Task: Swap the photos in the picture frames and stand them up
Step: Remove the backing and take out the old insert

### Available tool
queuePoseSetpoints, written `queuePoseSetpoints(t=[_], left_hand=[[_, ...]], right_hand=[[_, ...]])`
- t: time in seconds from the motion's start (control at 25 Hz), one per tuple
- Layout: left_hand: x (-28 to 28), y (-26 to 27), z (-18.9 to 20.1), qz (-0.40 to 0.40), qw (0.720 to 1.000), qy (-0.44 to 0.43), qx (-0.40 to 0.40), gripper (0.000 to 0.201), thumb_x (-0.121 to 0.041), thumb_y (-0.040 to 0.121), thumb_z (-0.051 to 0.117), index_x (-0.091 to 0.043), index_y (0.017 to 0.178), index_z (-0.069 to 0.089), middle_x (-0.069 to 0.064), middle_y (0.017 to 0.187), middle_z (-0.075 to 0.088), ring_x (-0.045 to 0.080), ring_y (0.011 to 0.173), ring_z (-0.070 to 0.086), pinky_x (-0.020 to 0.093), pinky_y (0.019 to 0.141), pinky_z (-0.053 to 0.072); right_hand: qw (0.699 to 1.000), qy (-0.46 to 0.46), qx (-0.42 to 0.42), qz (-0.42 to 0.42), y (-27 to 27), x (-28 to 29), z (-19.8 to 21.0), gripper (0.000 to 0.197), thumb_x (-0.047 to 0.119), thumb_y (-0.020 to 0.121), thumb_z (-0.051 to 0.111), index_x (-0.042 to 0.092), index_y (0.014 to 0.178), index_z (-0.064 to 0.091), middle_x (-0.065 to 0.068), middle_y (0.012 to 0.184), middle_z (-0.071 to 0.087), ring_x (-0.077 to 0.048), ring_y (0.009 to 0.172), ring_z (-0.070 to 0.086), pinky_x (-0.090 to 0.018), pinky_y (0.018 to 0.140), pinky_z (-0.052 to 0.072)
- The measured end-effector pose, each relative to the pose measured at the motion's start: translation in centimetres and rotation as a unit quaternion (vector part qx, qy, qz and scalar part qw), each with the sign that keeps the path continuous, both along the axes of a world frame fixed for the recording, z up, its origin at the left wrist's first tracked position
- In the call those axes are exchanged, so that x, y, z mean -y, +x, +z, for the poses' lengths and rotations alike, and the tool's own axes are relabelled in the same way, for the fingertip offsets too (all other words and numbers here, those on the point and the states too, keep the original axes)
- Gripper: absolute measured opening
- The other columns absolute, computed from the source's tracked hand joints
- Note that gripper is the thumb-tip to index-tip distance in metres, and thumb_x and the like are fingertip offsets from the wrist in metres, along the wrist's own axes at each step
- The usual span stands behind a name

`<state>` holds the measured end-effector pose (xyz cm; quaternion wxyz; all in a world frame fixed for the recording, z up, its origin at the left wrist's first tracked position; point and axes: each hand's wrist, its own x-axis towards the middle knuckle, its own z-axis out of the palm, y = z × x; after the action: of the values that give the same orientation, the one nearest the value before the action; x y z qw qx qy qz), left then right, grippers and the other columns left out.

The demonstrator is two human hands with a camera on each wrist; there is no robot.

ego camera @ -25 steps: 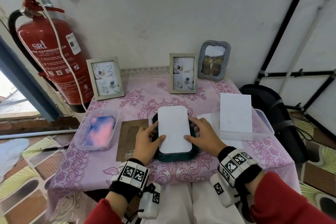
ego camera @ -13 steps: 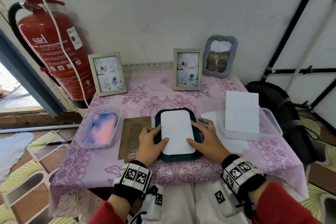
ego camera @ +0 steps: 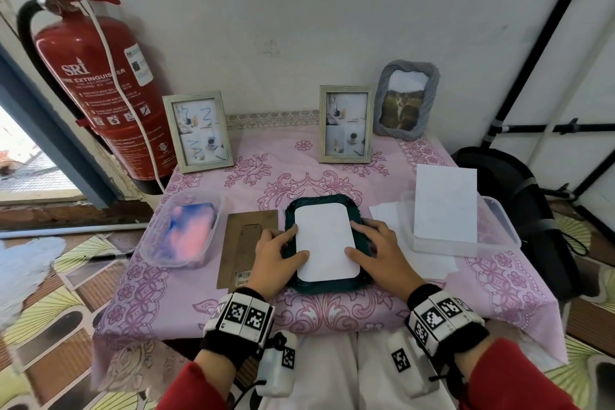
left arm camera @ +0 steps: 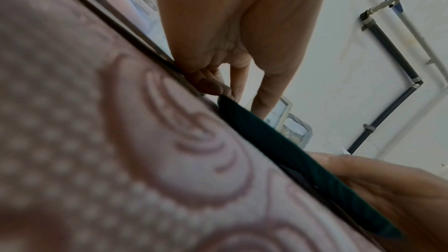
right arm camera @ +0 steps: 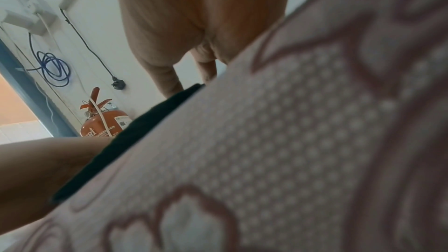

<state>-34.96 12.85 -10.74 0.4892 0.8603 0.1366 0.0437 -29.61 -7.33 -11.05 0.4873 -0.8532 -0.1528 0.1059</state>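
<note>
A dark green frame [ego camera: 327,283] lies face down in the middle of the pink tablecloth [ego camera: 332,176]. A photo [ego camera: 324,241] rests in its recess, white back up. My left hand [ego camera: 297,241] lies on the frame's left edge and my right hand [ego camera: 351,238] on its right edge, both thumbs pressing the photo. The wrist views show the green frame [left arm camera: 303,160] [right arm camera: 135,137] edge-on under my fingers. The brown backing board [ego camera: 246,243] lies flat just left of the frame. Two wooden frames [ego camera: 198,131] [ego camera: 346,125] and a grey frame [ego camera: 406,98] stand at the back.
A clear tub [ego camera: 183,233] holding a pink and blue print sits at the left. Another tub [ego camera: 499,233] at the right has a white sheet [ego camera: 446,203] leaning on it, with loose paper beneath. A red fire extinguisher [ego camera: 96,93] hangs at the left wall; a black bag [ego camera: 519,210] stands at the right.
The white photo, which overlapped the frame's top edge a second ago, now sits inside the recess. Both hands stay at the frame's sides.
</note>
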Motion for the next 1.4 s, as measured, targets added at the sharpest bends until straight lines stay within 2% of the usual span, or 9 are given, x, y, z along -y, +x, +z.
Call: queuePoseSetpoints(t=[0.12,0.24,0.36,0.52,0.64,0.92,1.08,1.24,1.4], left_hand=[[0.1,-0.3,0.4,0.006,0.999,-0.024,0.024,0.051,-0.009,0.084,0.065,-0.010,0.133,0.049,0.004,0.105,0.041,0.016,0.101,0.047,0.023,0.098,0.039],[-0.5,-1.3,0.8,0.075,0.992,-0.033,0.098,0.038,-0.003,0.084,0.062,-0.010,0.121,0.058,0.004,0.108,0.046,0.010,0.090,0.056,0.026,0.091,0.050],[-2.1,-2.8,0.7,0.139,0.982,0.069,0.110,0.038,-0.008,0.084,0.063,-0.009,0.122,0.057,0.006,0.120,0.045,0.021,0.105,0.054,0.029,0.097,0.045],[-3.2,-4.2,0.3,0.127,0.977,0.170,-0.001,0.064,-0.028,0.085,0.064,-0.003,0.138,0.037,0.012,0.143,0.030,0.027,0.129,0.037,0.032,0.106,0.032],[-3.0,-4.5,0.0,0.141,0.971,0.189,-0.039,0.066,-0.035,0.086,0.063,0.002,0.134,0.037,0.017,0.147,0.025,0.029,0.135,0.028,0.032,0.110,0.025],[-1.7,-3.9,0.8,0.204,0.966,0.161,-0.002,0.060,-0.031,0.074,0.074,0.001,0.117,0.049,0.016,0.125,0.045,0.031,0.113,0.048,0.036,0.097,0.039],[-1.7,-3.9,1.1,0.204,0.972,0.116,0.032,0.061,-0.031,0.075,0.075,-0.004,0.121,0.047,0.014,0.123,0.045,0.028,0.113,0.047,0.035,0.096,0.039],[-2.6,-3.7,1.9,0.212,0.972,0.080,0.068,0.051,-0.024,0.085,0.065,-0.004,0.128,0.047,0.014,0.124,0.050,0.023,0.105,0.052,0.035,0.095,0.044],[-3.5,-3.0,2.8,0.219,0.973,0.016,0.073,0.041,-0.010,0.089,0.058,-0.004,0.128,0.050,0.016,0.112,0.063,0.019,0.085,0.058,0.030,0.078,0.050]], right_hand=[[1.000,0.014,-0.008,-0.006,0.0,0.0,0.0,0.051,0.020,0.089,0.060,0.019,0.137,0.043,0.001,0.138,0.035,-0.014,0.132,0.024,-0.038,0.115,0.026],[1.000,0.015,-0.005,-0.007,0.1,0.0,0.0,0.049,0.020,0.090,0.059,0.018,0.136,0.044,0.001,0.136,0.036,-0.014,0.131,0.025,-0.037,0.114,0.027],[1.000,0.020,0.000,-0.007,0.2,0.0,-0.2,0.048,0.018,0.089,0.059,0.017,0.135,0.046,0.001,0.133,0.038,-0.015,0.130,0.027,-0.034,0.113,0.028],[0.999,0.034,0.009,-0.013,0.3,0.0,-0.5,0.046,0.015,0.089,0.060,0.016,0.133,0.048,0.005,0.125,0.039,-0.016,0.128,0.032,-0.025,0.104,0.031],[0.999,0.037,0.013,-0.013,0.4,0.1,-0.5,0.043,0.013,0.088,0.061,0.014,0.131,0.051,0.001,0.127,0.041,-0.019,0.127,0.037,-0.026,0.104,0.033],[0.999,0.032,0.022,-0.013,0.3,0.2,-0.7,0.042,0.010,0.087,0.061,0.010,0.129,0.054,-0.005,0.134,0.041,-0.021,0.127,0.039,-0.033,0.108,0.036],[0.999,0.019,0.035,-0.015,0.4,0.1,-0.8,0.042,0.009,0.087,0.061,0.010,0.128,0.054,-0.006,0.134,0.042,-0.023,0.126,0.040,-0.039,0.109,0.035],[0.999,0.029,0.029,-0.013,0.5,0.2,-0.9,0.039,0.012,0.089,0.059,0.010,0.128,0.055,-0.004,0.134,0.042,-0.020,0.127,0.039,-0.031,0.108,0.035],[0.999,0.033,0.027,-0.015,0.4,0.2,-0.9,0.038,0.011,0.090,0.058,0.010,0.127,0.055,-0.005,0.137,0.042,-0.018,0.129,0.037,-0.030,0.108,0.034]])
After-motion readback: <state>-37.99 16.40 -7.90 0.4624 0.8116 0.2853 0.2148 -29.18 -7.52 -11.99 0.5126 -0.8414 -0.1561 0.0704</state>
